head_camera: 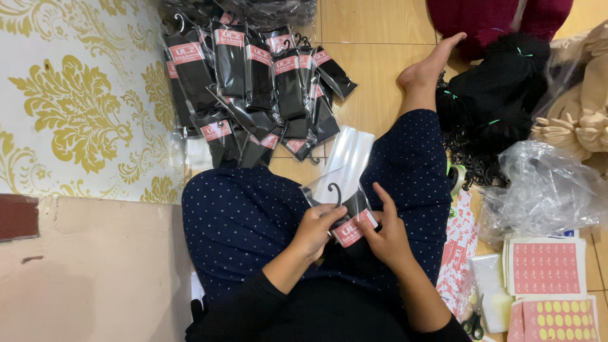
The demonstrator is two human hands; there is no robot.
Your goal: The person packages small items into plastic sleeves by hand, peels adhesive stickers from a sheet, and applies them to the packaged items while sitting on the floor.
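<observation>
Over my lap, both hands hold one black sock pair (352,215) with a pink label and a black hook, partly inside a clear plastic sleeve (347,161). My left hand (315,229) grips its left side. My right hand (387,232) grips its right side near the pink label, fingers spread over it. The sleeve's open end sticks up away from me, past my knee.
A pile of bagged black socks (253,88) lies on the floor ahead. Pink sticker sheets (546,266), yellow-dot stickers (560,316), scissors (474,323), crumpled clear plastic (551,190) and loose black socks (500,95) sit at right. A patterned wall (76,95) stands left.
</observation>
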